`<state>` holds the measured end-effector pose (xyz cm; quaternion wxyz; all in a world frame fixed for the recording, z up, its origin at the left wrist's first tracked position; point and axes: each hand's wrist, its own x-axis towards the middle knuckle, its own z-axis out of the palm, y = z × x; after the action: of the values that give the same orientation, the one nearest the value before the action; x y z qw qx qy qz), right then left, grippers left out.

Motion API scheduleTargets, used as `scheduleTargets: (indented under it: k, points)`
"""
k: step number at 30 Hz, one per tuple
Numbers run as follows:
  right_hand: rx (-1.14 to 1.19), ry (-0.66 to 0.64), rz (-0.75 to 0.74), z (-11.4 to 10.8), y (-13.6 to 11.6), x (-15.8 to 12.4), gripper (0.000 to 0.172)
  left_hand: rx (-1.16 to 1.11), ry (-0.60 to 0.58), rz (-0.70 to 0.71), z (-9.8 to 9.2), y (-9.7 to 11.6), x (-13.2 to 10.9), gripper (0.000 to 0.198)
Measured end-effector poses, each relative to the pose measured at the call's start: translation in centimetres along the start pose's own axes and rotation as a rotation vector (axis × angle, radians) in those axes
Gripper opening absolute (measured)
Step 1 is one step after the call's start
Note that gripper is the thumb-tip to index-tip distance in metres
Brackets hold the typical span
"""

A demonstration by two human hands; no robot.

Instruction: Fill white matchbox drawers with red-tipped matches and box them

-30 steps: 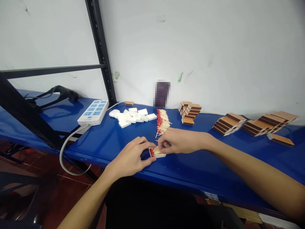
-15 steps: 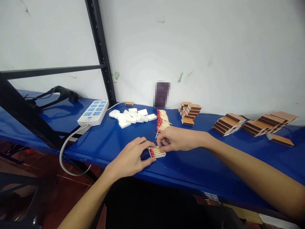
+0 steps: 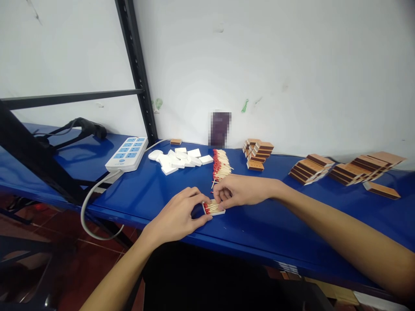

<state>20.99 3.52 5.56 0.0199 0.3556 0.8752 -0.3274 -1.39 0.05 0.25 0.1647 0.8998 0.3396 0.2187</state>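
White matchbox tray (image 3: 218, 213) of red-tipped matches (image 3: 212, 207) on a blue tabletop (image 3: 275, 231). At its left end, the left hand's (image 3: 180, 214) grip clamps it. At its right, the right hand (image 3: 240, 190) has dipped slightly, apparently settling matches; whether it pinches any, I cannot tell.

The left hand (image 3: 181, 214) holds the left end of the white tray (image 3: 220, 213) between thumb and index finger; the right hand (image 3: 231, 190) curls over its right end, fingertips perhaps pinched.
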Motion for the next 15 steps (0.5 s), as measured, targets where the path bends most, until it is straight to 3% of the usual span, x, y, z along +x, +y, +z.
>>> scheduleTargets:
  k: [10,15]
  points:
    - [-0.192,0.164,0.042,-0.7,0.7,-0.3,0.017,0.001,0.009,-0.012,0.1,0.0,-0.1,0.017]
    - [-0.236,0.145,0.082,-0.3,1.2,0.2,0.011,-0.009,0.018,-0.009,0.1,0.0,0.0,0.015]
